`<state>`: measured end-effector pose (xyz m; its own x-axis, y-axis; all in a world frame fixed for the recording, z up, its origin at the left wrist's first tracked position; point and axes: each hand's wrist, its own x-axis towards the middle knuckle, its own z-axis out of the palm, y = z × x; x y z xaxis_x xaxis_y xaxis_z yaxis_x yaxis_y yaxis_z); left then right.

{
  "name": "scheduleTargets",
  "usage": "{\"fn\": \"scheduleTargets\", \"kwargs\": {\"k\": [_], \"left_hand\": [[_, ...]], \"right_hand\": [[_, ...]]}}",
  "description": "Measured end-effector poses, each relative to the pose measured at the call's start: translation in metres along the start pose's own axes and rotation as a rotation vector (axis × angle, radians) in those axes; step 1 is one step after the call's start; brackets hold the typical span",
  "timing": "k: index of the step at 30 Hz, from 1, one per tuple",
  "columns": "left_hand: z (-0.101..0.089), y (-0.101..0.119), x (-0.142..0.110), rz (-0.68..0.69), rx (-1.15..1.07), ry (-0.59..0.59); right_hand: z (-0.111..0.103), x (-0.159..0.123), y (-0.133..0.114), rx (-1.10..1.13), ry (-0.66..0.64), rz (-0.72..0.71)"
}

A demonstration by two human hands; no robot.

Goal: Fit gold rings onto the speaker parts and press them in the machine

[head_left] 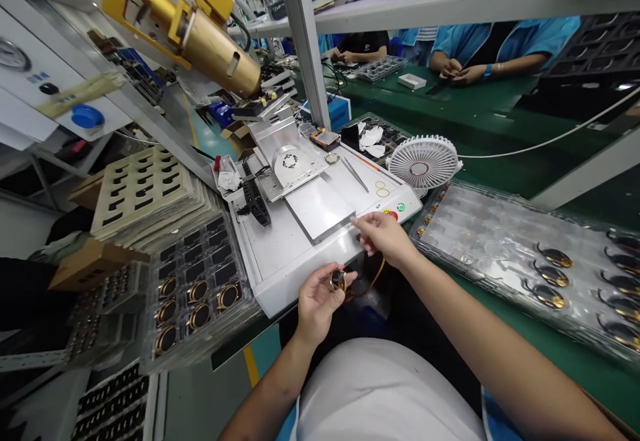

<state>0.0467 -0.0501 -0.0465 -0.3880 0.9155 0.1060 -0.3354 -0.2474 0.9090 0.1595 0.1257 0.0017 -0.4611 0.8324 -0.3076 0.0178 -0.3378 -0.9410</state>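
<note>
My left hand [317,298] pinches a small round gold-rimmed part [339,280] just below the front edge of a white machine base [280,254]. A thin amber strip [376,276] hangs from the part toward my right wrist. My right hand [383,234] rests with curled fingers against the front right edge of the machine base, close to a red button [391,214] and a green button [401,207]. What the right fingers touch is hidden.
A clear tray [200,288] with gold-rimmed parts lies at the left, stacked beige trays [145,191] behind it. A long clear tray [525,254] with more parts lies at the right. A white fan [423,161], tweezers [356,174] and a gold press head [210,41] stand nearby. Other people work across the green belt.
</note>
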Motion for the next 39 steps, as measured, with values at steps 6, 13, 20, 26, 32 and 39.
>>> {"fn": "scheduleTargets", "kwargs": {"k": [6,13,20,26,32,39], "left_hand": [[0.000,0.007,-0.001,0.085,0.168,-0.038],[0.004,0.006,-0.007,0.157,0.479,0.051],[0.005,0.003,-0.005,0.257,0.578,0.029],[0.003,0.003,-0.007,0.281,0.628,0.027],[0.005,-0.002,-0.010,0.275,0.598,0.040],[0.018,0.000,-0.011,0.347,0.722,-0.195]], "right_hand": [[0.003,0.020,-0.022,-0.007,0.122,-0.103],[-0.005,-0.051,0.002,-0.116,-0.259,-0.111],[-0.001,-0.080,0.020,-0.282,-0.329,-0.087],[-0.001,-0.081,0.023,-0.342,-0.274,-0.130],[0.004,-0.078,0.030,-0.315,-0.231,-0.146],[-0.072,-0.117,0.030,-0.406,-0.178,-0.106]]}}
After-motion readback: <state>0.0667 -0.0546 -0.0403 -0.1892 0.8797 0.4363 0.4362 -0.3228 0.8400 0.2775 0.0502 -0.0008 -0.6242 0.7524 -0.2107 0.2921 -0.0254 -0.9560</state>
